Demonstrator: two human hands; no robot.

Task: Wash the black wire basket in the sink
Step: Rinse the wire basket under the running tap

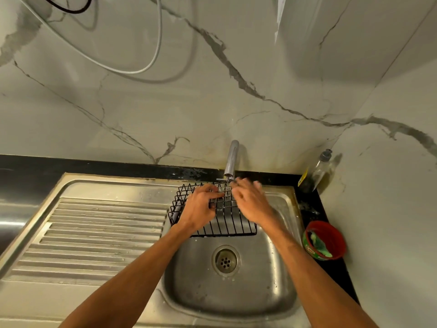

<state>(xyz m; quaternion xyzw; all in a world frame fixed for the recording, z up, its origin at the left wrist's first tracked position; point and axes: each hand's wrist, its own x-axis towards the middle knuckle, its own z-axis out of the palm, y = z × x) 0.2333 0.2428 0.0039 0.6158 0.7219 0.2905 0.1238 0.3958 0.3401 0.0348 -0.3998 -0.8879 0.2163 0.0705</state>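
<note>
While the black wire basket (214, 215) lies across the far half of the stainless steel sink (272, 301) — its open grid facing up, under the chrome tap spout (232, 160) at 12 o'clock — the left hand (201, 207) grips it, fingers curled through the wires. At 3 o'clock of that hand, the right hand (250, 202) lies on the grid's far edge, fingers loosely spread (blurred, so I cannot tell whether it grips). A red round tub (325, 240) sits at 3 o'clock on the black counter.
</note>
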